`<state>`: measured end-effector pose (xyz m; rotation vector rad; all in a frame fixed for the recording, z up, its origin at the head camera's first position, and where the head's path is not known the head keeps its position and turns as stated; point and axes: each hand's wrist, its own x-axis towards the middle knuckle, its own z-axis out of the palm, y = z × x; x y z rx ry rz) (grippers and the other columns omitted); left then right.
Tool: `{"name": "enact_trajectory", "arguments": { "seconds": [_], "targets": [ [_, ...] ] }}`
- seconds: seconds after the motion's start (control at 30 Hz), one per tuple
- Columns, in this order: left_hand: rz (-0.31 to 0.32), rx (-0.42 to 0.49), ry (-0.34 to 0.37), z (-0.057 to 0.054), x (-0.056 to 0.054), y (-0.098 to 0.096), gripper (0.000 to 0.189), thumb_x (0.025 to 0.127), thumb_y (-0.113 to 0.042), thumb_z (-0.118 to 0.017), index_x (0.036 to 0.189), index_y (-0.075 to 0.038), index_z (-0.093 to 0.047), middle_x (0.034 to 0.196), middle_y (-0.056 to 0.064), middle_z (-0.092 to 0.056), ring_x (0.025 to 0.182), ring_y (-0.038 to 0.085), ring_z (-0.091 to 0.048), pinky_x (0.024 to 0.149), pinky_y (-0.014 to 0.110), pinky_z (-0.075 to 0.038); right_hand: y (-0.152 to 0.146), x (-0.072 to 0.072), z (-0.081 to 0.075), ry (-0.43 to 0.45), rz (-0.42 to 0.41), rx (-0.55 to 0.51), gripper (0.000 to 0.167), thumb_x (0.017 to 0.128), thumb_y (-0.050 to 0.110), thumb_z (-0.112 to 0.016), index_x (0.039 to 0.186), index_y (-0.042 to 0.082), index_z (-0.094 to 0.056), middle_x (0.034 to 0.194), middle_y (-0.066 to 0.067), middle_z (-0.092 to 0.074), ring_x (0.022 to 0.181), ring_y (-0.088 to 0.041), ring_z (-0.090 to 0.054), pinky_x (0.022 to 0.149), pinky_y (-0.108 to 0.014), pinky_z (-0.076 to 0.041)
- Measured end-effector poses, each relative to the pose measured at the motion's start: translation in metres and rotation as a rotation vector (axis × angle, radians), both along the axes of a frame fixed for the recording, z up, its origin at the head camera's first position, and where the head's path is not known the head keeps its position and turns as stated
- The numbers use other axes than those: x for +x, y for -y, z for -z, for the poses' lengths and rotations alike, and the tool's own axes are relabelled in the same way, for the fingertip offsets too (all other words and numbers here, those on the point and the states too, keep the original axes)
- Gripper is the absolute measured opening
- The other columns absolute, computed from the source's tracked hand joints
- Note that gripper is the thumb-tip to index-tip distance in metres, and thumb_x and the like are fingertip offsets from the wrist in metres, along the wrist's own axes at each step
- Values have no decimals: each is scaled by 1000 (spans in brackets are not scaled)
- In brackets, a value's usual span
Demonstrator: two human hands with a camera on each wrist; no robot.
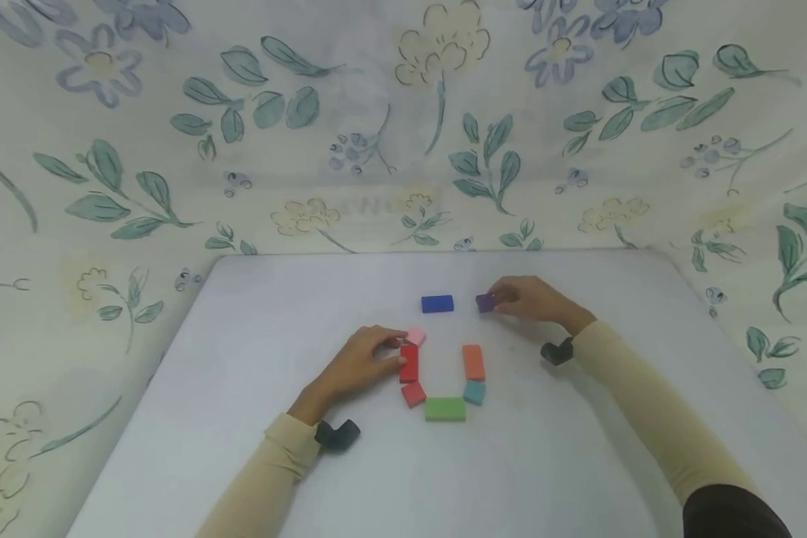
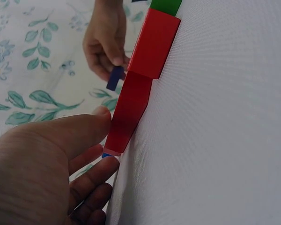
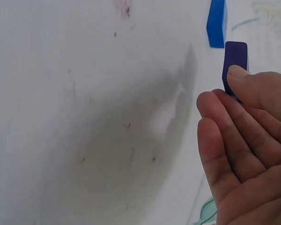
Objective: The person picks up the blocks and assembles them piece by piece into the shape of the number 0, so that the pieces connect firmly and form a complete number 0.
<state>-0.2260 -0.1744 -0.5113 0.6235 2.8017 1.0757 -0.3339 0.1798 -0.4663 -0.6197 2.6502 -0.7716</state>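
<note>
My right hand (image 1: 533,300) pinches a purple block (image 1: 485,302) between thumb and fingers at the table's far side; in the right wrist view the thumb presses on the purple block (image 3: 235,61). Left of it lies a longer blue block (image 1: 437,304). My left hand (image 1: 356,368) rests beside a long red block (image 1: 409,364), its thumb touching the block's side and its index finger reaching a small pink block (image 1: 415,335). In the left wrist view its fingers are relaxed and bent, and the pink block is mostly hidden behind the red block (image 2: 129,110).
Below the long red block sit a small red block (image 1: 413,394), a green block (image 1: 445,409), a teal block (image 1: 474,392) and an orange block (image 1: 474,362), forming a U. The white table (image 1: 565,463) ends at a flowered cloth (image 1: 376,134) behind.
</note>
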Motion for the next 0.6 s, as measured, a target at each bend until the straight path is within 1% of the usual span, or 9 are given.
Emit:
{"name": "enact_trajectory", "arguments": {
  "seconds": [0.2,0.47,0.6],
  "targets": [
    [1,4,5,-1,-1,1,48,90,-31,-72,136,-22,-60,120,-2,-67,123,22,-54,108,49,-42,8,6,-6,30,-65,-18,35,93,16,-68,127,12,-64,125,-8,-69,118,-27,-64,101,-44,-52],
    [-3,10,25,0,-2,0,48,90,-30,-72,136,-22,-60,120,-2,-67,124,23,-53,110,49,-41,17,14,-4,11,-161,1,35,93,17,-69,127,14,-65,125,-5,-69,115,-23,-65,99,-44,-53],
    [-14,7,39,-1,0,-1,47,90,-30,-72,136,-22,-61,120,-2,-67,125,23,-52,110,49,-41,21,16,-2,24,-163,11,35,93,18,-69,128,15,-64,125,-4,-68,114,-22,-65,99,-42,-53]
  ]
}}
